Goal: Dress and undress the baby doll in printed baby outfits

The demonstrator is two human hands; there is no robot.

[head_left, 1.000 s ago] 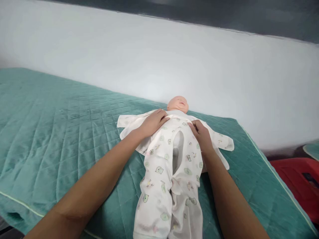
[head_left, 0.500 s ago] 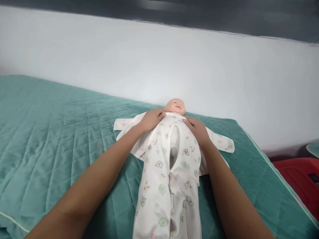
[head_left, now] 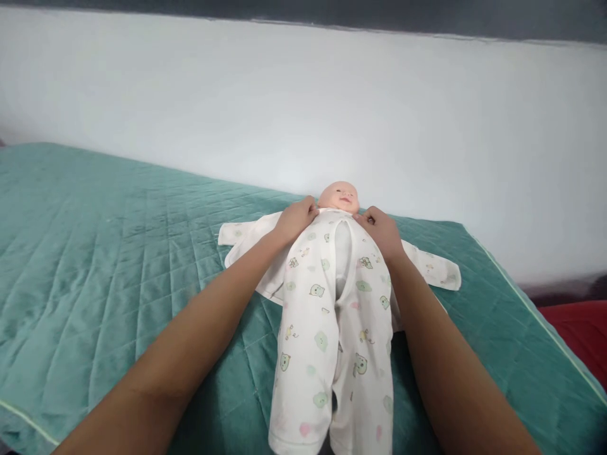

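Observation:
A baby doll [head_left: 338,196] lies on its back, its head toward the wall. White open-crotch baby pants [head_left: 303,328] with green and pink animal prints lie over its body, legs toward me. The waist edge is up by the doll's neck. Under them a white baby shirt [head_left: 431,268] is spread with its sleeves out to both sides. My left hand [head_left: 298,218] pinches the waist's left corner beside the neck. On the other corner my right hand [head_left: 379,229] has its fingers curled closed on the waist edge. The doll's limbs are hidden.
Everything lies on a green quilted bed cover [head_left: 142,253]. A white wall [head_left: 265,107] runs behind the doll's head. The bed's right edge slants down to the right, with a red object [head_left: 581,332] beyond it.
My hands have gone from resting on the pants' upper edge to pinching its corners. The pants' leg hems now show at the bottom, and the view has tilted down a little.

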